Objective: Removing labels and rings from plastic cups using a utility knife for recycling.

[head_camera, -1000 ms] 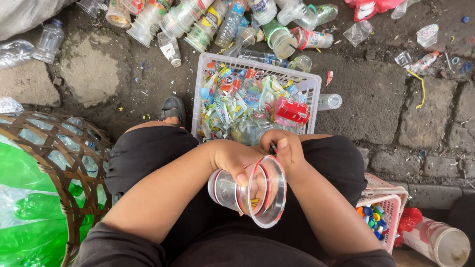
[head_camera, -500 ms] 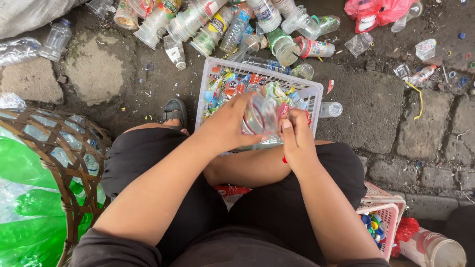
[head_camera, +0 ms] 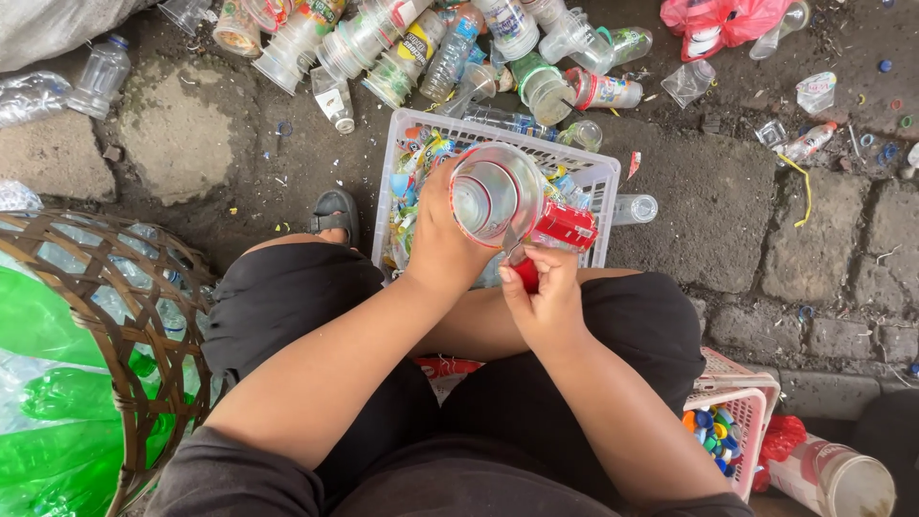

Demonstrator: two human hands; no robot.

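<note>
Left hand (head_camera: 442, 251) is gripping a clear plastic cup (head_camera: 495, 194) w/ fingers wrapped, over the white plastic basket's (head_camera: 601, 176) near edge, right hand (head_camera: 542, 299) fingers pinching a red-handled cutter (head_camera: 526, 270) at its rim, little free room btwn knees.

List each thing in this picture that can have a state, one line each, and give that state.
Clear plastic cup: held in left hand, mouth towards camera.
Red-handled tool: gripped in right hand, at the cup.
White plastic basket: filled with colourful wrappers.
Pink plastic basket: holds coloured bottle caps.
Woven bamboo basket: filled with clear and green bottles.
</note>
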